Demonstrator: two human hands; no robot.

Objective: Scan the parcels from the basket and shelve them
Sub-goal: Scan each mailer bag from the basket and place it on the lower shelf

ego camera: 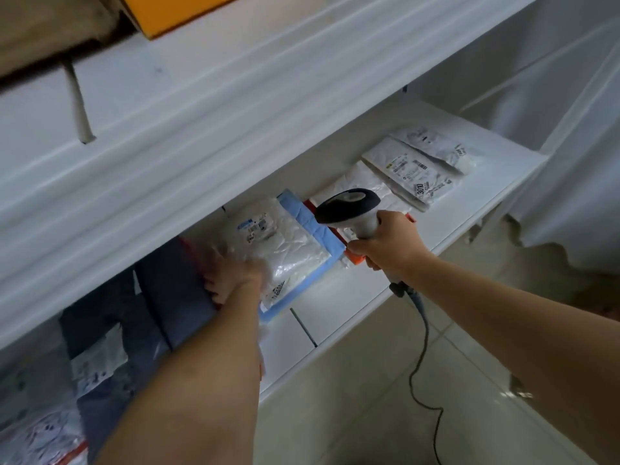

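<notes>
Your right grip [385, 243] is wrapped around the handle of the scanner [352, 209], its cable [421, 333] trailing to the floor. Your left grip [235, 273] lies blurred on the clear-wrapped parcel [288, 250] on the white shelf [369, 297]; I cannot tell its hold. More parcels [412, 169] lie far right.

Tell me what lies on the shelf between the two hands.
In the head view, a white plastic parcel lying on a blue parcel fills the stretch between the left hand and right hand.
</notes>
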